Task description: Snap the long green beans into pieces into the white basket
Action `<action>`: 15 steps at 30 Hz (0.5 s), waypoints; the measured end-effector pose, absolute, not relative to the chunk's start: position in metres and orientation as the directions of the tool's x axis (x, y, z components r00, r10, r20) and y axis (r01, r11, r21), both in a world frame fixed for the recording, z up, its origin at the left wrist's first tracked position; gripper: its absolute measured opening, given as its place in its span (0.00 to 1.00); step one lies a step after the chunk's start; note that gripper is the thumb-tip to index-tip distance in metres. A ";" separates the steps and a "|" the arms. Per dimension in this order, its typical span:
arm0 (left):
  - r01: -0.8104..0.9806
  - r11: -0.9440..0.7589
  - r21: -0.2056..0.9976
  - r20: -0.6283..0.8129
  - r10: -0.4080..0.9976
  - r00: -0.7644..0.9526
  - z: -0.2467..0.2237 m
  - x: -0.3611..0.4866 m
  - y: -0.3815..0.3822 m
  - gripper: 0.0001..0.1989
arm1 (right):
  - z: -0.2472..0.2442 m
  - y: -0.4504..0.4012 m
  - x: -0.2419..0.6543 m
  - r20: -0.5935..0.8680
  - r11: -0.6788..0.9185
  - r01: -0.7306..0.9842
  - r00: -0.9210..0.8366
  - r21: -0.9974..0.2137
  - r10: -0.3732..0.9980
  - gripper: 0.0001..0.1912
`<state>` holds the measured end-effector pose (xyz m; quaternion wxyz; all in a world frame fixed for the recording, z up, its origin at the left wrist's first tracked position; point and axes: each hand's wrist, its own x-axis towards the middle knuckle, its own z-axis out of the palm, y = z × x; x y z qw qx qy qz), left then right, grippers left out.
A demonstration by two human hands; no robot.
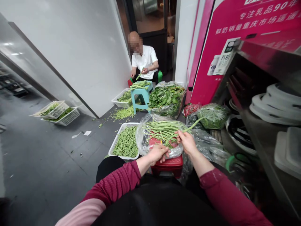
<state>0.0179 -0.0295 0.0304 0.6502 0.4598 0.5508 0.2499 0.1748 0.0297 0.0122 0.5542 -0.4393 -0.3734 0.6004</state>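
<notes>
Right hand (186, 141): thumb and fingers closed in a pinch on a long green bean (194, 125); the bean slants across the hand, one end projecting up and to the right, the other angled down toward the left hand.
Left hand (158, 153): fingers curled inward, thumb side uppermost, located just beside the lower end of the bean; whether it grips the bean cannot be told.
Hand spacing: near each other, not touching; left hand set slightly lower.
Bean location: above the near right part of the bean pile (162, 128).
Bean pile: long, whole beans lying roughly side by side in an opened clear plastic bag (141, 138).
Bag support: red stool (167, 164), positioned between the knees.
White basket (116, 140): on the floor, left of the bag; filled with short bean pieces (126, 141).
Light-blue stool (140, 92): beyond the bag; green stalks (140, 84) on its top.
Co-worker (147, 55): seated behind the light-blue stool, white top, a green stalk in hand.
Leafy greens (166, 97): in a plastic bag, right of the light-blue stool.
</notes>
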 end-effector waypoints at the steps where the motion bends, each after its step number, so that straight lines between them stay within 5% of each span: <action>1: 0.163 0.444 0.881 -0.472 0.848 0.242 0.030 0.020 -0.029 0.18 | 0.012 0.030 0.176 -0.100 -0.087 -0.314 0.024 -0.946 0.995 0.18; 7: 0.044 0.377 0.925 -0.379 0.907 0.182 0.033 0.022 -0.027 0.11 | 0.012 0.024 0.181 -0.074 -0.051 -0.296 0.068 -0.954 0.995 0.21; 15: -0.030 0.502 0.864 -0.483 0.846 0.225 0.035 0.022 -0.035 0.13 | 0.006 0.017 0.180 -0.067 -0.025 -0.304 0.128 -0.952 0.989 0.22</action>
